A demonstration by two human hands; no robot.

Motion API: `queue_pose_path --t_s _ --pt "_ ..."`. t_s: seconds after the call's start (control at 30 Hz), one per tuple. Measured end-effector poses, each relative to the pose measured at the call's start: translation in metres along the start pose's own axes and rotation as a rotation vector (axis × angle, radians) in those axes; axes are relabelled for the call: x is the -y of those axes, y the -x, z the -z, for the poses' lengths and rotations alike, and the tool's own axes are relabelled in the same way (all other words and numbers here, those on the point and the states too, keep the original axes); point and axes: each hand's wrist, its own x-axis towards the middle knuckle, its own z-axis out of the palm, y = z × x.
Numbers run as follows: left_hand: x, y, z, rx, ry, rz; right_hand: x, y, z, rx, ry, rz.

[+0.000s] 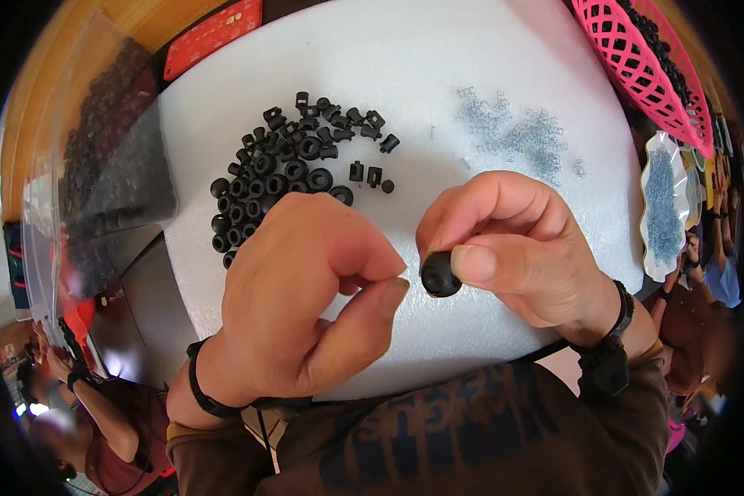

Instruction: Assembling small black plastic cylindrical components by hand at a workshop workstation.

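Note:
Between the thumb and fingers of my right hand [512, 248] is a round black cord-lock shell [440, 274], with a dimple facing up. My left hand [306, 293] is closed in a pinch just left of it, thumb and forefinger tips almost together; what they hold, if anything, is too small to make out. Beyond my left hand lies a heap of black cord-lock parts: round hollow shells [264, 164] nearer me and small slotted plungers [374, 175] farther off. A scatter of tiny metal springs [531, 136] lies beyond my right hand.
White foam sheeting [388, 50] covers the table. A clear bag of dark parts [116, 157] stands at left, a red patterned item [215, 37] at far left. On the right are a pink basket [628, 62] of black parts and a wavy-rimmed white dish [651, 260] of springs. People sit on both sides.

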Motion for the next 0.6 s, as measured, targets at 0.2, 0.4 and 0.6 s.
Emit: queue_pose_path --t_s 0.2,0.4,0.6 --pt "0.0006 -0.0035 -0.0038 -0.072 -0.005 -0.156 -0.0009 -0.0004 0.0015 -0.011 -0.044 -0.04" --pt "0.0019 -0.0032 -0.0094 -0.087 -0.06 -0.156 -0.0012 -0.0005 -0.0011 -0.022 -0.028 -0.039" --pt "0.0016 -0.0057 -0.0064 0.0 -0.056 -0.107 -0.0033 -0.0017 0.0036 0.05 -0.107 -0.055"
